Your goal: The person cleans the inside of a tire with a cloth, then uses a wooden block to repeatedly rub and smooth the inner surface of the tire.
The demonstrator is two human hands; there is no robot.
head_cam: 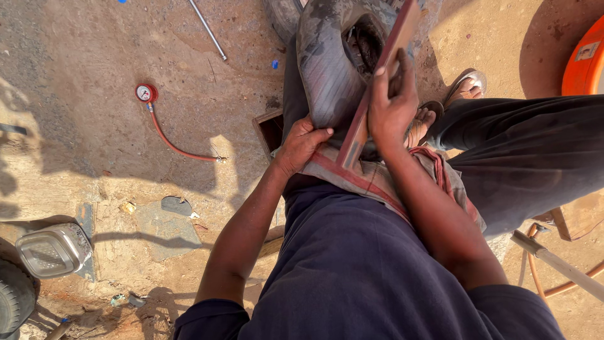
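Observation:
A dark rubber inner tube [330, 60] lies folded over my left thigh, with a rough open patch near its top. My left hand [301, 143] grips the tube's lower edge against my leg. My right hand [391, 101] is closed around a long flat reddish-brown tool [371, 94] that lies slantwise across the tube. A striped cloth [371, 176] is spread over my lap under the tube. My sandalled feet [464, 88] rest on the ground beyond my knees.
On the dirt ground to the left lie a red pressure gauge with a red hose [148, 94], a thin metal rod [207, 28] and a metal tin [53, 250]. A tyre edge [12, 296] shows at bottom left, an orange container [585, 60] at top right, a pale handle [560, 264] at right.

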